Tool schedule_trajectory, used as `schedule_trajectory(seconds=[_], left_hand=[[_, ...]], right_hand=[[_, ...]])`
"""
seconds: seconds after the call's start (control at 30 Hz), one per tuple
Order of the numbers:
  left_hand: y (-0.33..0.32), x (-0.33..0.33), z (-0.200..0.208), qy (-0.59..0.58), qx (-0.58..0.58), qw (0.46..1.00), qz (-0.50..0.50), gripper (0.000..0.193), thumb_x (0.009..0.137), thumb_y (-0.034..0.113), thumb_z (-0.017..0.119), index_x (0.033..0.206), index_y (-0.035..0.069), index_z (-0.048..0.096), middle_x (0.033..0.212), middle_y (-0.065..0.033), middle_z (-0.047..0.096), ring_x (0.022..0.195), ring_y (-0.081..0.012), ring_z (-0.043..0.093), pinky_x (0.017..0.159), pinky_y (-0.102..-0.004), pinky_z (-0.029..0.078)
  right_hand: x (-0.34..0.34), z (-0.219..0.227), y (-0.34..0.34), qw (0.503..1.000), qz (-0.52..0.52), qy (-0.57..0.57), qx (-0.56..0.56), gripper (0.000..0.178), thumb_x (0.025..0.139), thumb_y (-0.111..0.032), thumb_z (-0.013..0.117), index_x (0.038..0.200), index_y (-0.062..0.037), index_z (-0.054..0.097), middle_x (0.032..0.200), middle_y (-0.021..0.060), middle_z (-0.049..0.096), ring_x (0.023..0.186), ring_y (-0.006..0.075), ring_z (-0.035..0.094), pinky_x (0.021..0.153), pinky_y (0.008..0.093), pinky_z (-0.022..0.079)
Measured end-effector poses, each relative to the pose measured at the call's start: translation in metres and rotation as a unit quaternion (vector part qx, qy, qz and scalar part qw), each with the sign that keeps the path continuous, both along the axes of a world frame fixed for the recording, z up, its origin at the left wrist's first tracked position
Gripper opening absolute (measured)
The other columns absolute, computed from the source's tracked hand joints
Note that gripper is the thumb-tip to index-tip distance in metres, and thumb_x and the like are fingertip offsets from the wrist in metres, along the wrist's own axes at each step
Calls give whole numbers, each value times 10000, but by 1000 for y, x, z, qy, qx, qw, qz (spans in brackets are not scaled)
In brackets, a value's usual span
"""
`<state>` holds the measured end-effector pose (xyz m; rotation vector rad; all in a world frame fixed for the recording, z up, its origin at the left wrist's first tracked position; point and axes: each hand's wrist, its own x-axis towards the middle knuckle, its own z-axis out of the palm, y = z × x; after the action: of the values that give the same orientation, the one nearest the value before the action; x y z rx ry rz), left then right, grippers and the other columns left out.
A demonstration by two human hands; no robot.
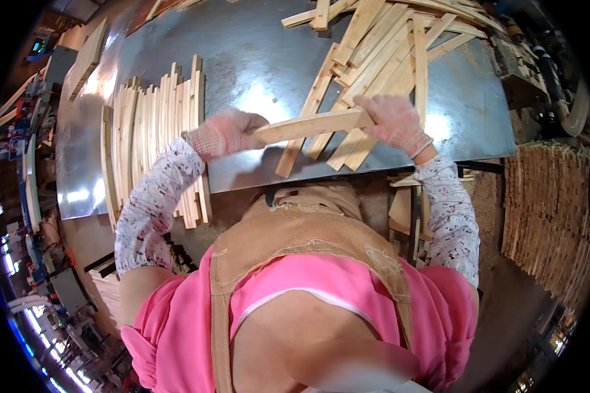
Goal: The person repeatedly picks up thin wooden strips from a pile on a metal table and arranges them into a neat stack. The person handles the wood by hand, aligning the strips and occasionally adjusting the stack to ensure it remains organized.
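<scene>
While the left hand (229, 133) and right hand (396, 123) pinch the slat (314, 126) endwise between their fingers, over the table (242, 77), steady, even pressure should keep it from twisting.

The worker over there has the table (236, 78) in front. A row of sticks (152, 124) lies on its left, a crisscrossed heap (380, 62) on its right. Above it, one stick (314, 126) spans from left hand (228, 133) to right hand (394, 122). A wood stack (549, 216) stands right of the worker.
</scene>
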<state>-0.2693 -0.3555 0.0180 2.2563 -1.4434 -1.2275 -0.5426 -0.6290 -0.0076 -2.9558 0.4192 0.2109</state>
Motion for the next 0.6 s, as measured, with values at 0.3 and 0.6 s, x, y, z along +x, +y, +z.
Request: schedule_trajectory(seconds=[0.3, 0.6], left_hand=[[-119, 3, -95, -133, -356, 909, 173, 582, 938, 319, 777, 1449, 85, 626, 1364, -169, 704, 1216, -341, 705, 1076, -443, 545], [-141, -97, -237, -268, -221, 935, 67, 683, 952, 360, 723, 1527, 66, 500, 1613, -204, 415, 1482, -377, 453, 1172, -524, 434]], right_hand=[[-125, -126, 56, 686, -441, -247, 523, 565, 991, -287, 774, 1473, -51, 596, 955, 127, 750, 768, 235, 706, 690, 377, 570], [-167, -134, 51, 535, -493, -313, 610, 580, 1092, -447, 649, 1478, -22, 575, 806, 82, 684, 540, 152, 621, 505, 306, 541]])
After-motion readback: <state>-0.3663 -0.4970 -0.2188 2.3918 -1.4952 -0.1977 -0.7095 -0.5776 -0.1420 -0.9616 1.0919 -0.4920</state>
